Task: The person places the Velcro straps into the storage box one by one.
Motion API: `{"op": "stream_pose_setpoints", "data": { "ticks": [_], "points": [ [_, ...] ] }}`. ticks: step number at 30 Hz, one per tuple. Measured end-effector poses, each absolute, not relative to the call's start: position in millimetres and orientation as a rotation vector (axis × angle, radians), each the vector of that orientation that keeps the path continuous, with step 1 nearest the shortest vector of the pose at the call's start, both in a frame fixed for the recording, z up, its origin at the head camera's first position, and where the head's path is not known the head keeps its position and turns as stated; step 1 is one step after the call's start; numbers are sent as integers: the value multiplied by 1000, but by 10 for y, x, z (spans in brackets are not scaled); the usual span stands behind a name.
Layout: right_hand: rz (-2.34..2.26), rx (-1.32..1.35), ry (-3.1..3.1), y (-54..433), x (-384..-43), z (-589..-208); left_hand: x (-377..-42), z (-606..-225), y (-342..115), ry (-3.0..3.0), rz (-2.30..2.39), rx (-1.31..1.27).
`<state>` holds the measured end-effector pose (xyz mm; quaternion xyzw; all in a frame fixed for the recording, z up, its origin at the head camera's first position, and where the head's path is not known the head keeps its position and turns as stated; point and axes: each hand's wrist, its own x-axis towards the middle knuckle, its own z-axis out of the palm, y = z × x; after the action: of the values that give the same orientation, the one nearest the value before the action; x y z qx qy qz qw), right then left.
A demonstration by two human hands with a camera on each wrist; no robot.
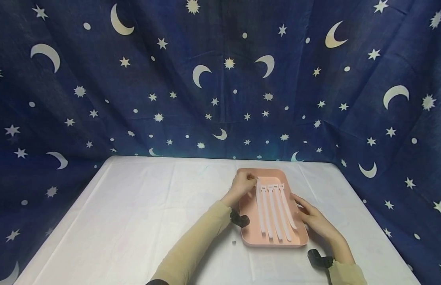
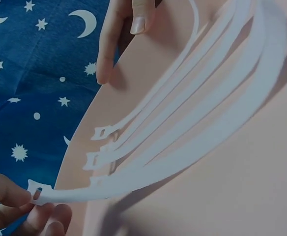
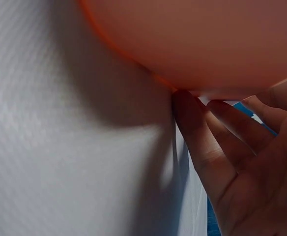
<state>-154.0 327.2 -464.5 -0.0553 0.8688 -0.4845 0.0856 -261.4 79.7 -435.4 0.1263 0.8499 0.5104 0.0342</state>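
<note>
My left hand (image 1: 243,183) is at the far left corner of a peach-pink tray (image 1: 250,225). Its thumb and fingers pinch the slotted end of a white cable tie (image 2: 84,194), whose strap curves back over the tray in the left wrist view. Several more white cable ties (image 1: 275,215) lie side by side along the tray, slotted heads at the far end. On the right, my right hand (image 1: 318,223) holds the tray's long side, thumb over the rim and fingers against the outer wall (image 3: 207,73).
The tray stands on a white-covered table (image 1: 134,213). A small grey piece (image 1: 234,242) lies just left of the tray's near corner. Behind the table hangs a dark blue curtain (image 1: 220,99) with moons and stars.
</note>
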Motion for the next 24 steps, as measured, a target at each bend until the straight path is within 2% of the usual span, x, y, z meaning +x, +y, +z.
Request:
{"op": "stream_pose_setpoints", "data": {
  "ticks": [9,16,24],
  "points": [
    [-1443,-130,2570,3283,-1535,-4640,-2673,-4312,815,2612,1503,483],
    [-1430,-112,2564,3279,-1536,-4630,-2773,-4320,851,2757,1263,608],
    [-1453,-138,2557,3269,-1543,-4631,-2835,-4314,877,2848,1047,626]
  ]
}}
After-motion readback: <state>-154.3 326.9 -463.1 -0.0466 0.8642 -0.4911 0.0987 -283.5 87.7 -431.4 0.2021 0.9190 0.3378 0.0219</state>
